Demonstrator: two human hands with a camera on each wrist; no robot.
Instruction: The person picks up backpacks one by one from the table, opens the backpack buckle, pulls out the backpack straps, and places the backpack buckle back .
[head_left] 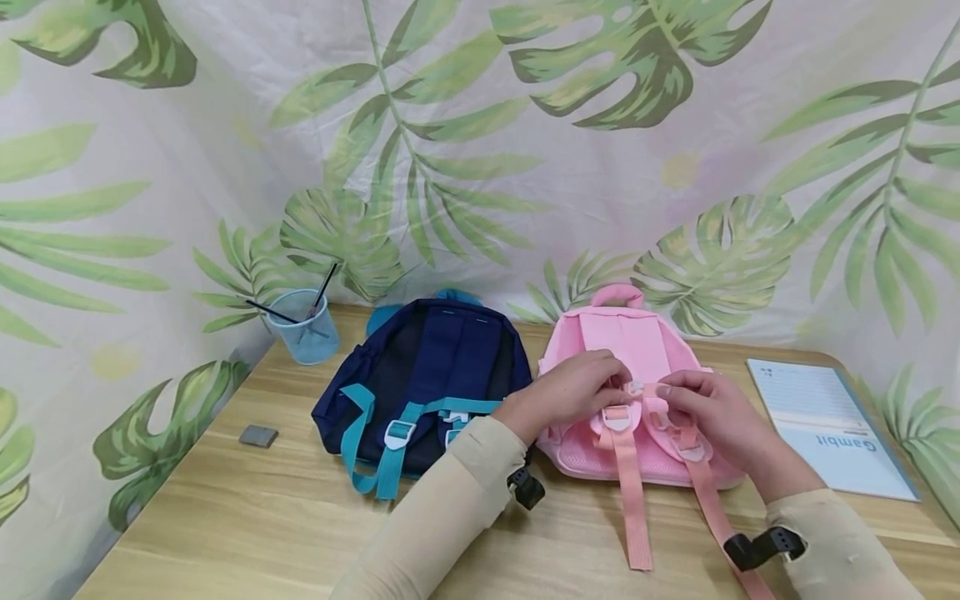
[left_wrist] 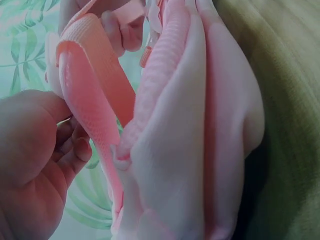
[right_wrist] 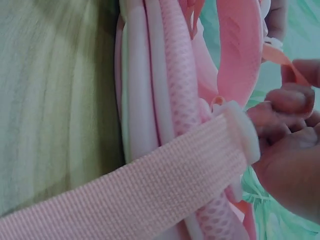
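A pink backpack (head_left: 622, 337) lies with its strap side up. At its middle, my left hand (head_left: 581, 387) grips a white plastic buckle (head_left: 635, 388) beside one padded shoulder strap (left_wrist: 82, 95); the strap partly hides those fingertips in the left wrist view. Just right of it, my right hand (head_left: 712, 412) pinches a coral webbing strap (right_wrist: 282, 57) between thumb and fingers, joined to the white buckle. Two long coral strap tails (head_left: 632, 500) hang from white adjusters (head_left: 617, 417) toward the table's front.
To the left lies a navy backpack (head_left: 450, 350) with teal straps. A blue mesh cup (head_left: 315, 337) holding pencils and a small grey block (head_left: 258, 436) are farther left. On the right is a notebook (head_left: 817, 417). A leaf-print curtain (head_left: 450, 208) hangs behind the wooden table (head_left: 247, 517).
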